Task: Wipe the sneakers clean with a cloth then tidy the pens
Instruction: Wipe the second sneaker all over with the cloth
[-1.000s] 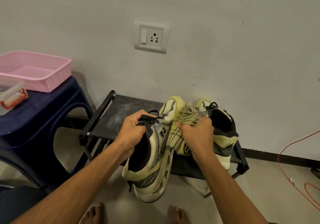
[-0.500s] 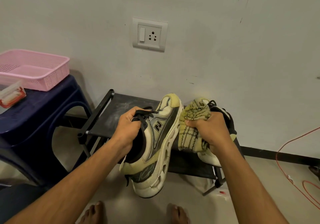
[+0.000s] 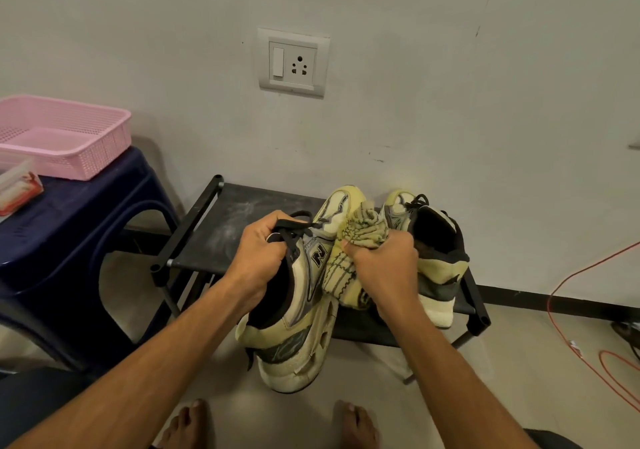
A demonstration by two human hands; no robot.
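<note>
The left hand (image 3: 261,254): grip closed round the laces and tongue of one sneaker (image 3: 301,327), which is held off the shoe rack (image 3: 214,240), toe toward the wall, heel hanging lower and nearer the person. The right hand (image 3: 381,265): grip bunched round the yellow striped cloth (image 3: 346,258), which presses on that sneaker's side near the toe. The second sneaker (image 3: 436,251) stands on the rack, just right of the cloth. A pink basket (image 3: 62,136) sits on the blue stool (image 3: 69,226) at left.

Sneaker (image 3: 304,313) cream-grey — cloth (image 3: 349,258) yellow, dark stripes; basket (image 3: 62,136) pink.
</note>
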